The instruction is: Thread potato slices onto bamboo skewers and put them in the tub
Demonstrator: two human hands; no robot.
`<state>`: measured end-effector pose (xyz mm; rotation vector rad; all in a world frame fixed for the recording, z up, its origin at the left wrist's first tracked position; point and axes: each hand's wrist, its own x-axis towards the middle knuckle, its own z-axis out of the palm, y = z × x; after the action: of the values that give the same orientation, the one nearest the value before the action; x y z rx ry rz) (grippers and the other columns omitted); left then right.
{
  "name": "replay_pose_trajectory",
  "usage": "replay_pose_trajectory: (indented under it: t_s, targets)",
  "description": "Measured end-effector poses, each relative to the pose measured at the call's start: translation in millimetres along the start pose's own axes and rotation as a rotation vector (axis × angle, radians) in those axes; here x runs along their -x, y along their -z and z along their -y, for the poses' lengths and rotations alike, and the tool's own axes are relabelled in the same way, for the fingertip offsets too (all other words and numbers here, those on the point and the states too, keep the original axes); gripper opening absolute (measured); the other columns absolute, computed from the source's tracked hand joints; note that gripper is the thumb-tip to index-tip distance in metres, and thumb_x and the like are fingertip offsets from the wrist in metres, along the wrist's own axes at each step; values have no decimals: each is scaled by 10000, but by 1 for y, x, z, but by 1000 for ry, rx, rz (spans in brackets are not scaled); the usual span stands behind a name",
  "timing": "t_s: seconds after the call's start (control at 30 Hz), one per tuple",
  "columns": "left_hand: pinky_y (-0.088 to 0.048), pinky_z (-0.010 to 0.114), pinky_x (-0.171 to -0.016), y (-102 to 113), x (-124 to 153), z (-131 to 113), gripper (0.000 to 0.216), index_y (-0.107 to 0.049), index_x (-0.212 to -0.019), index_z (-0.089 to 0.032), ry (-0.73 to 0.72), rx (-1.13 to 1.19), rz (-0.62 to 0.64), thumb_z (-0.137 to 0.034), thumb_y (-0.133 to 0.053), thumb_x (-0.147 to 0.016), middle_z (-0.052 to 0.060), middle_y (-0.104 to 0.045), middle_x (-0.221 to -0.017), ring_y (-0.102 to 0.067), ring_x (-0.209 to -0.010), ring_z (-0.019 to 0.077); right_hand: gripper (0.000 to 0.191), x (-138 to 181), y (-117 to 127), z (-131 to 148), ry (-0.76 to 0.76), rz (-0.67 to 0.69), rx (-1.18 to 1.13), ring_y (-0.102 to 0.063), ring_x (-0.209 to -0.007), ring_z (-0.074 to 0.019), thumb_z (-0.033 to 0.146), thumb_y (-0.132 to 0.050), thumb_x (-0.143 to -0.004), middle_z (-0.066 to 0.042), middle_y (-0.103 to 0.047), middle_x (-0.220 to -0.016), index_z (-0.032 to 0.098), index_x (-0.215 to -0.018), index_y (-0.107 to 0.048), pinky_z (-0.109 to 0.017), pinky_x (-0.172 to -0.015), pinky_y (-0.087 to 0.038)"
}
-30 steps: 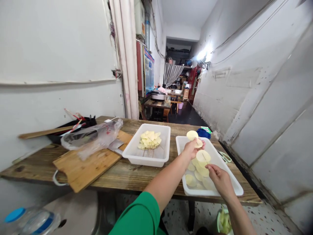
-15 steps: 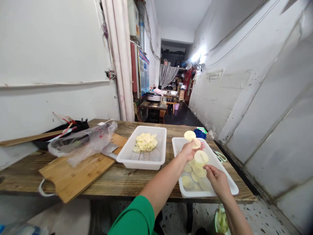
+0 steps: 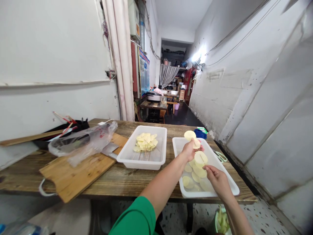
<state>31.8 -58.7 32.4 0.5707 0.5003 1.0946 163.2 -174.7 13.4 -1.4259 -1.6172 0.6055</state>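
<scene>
My left hand (image 3: 188, 150) is closed in a pinch on potato slices threaded on a thin wooden skewer (image 3: 195, 144), held above the right white tray (image 3: 233, 184). My right hand (image 3: 217, 179) grips the skewer's near end, where another round slice (image 3: 201, 157) sits on the stick. Loose potato slices (image 3: 193, 178) lie in the tray under both hands. The left white tray (image 3: 137, 161) holds a pile of slices on skewers (image 3: 145, 142).
A wooden cutting board (image 3: 78, 174) with a cleaver and a clear plastic bag (image 3: 80, 143) lies on the table's left. A black pan with chopsticks (image 3: 61, 130) is behind it. Green scissors (image 3: 221, 157) and a blue object (image 3: 201, 133) lie right of the trays. A bucket of peelings (image 3: 221, 222) stands on the floor.
The view swung slightly left between the earliest frame and now. Both hands stay on the skewer over the right tray with barely any shift.
</scene>
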Motion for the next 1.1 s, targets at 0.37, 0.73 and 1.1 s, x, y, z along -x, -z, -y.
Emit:
replay_pose_trajectory:
  t_s: [0.37,0.73,1.1]
  targets:
    - [-480,306,-669,-6,0,0,399,-603,-937,-70,12,7,-78,-381,-353,-920,111,-632,-720,-621,-638,178,427,-2,-2,-2,22,-35,59,-466,-492,-157,493,-465,-763,-20,-540,-522,127,-810,-681,-259,-491,-380]
    - [-504,372,-727,-11,6,-5,425,-607,-915,-88,12,126,-120,-422,-345,-921,93,-630,-730,-620,-641,175,398,-4,-3,-2,4,44,-2,-389,-477,-130,488,-469,-772,20,-424,-497,134,-776,-651,-242,-472,-317]
    - [-471,300,-662,-11,3,7,473,-613,-924,-77,150,-48,62,-464,-341,-905,122,-633,-718,-614,-656,189,430,-3,-4,-3,35,-69,32,-458,-501,-155,484,-464,-792,-3,-479,-498,118,-834,-685,-246,-482,-356]
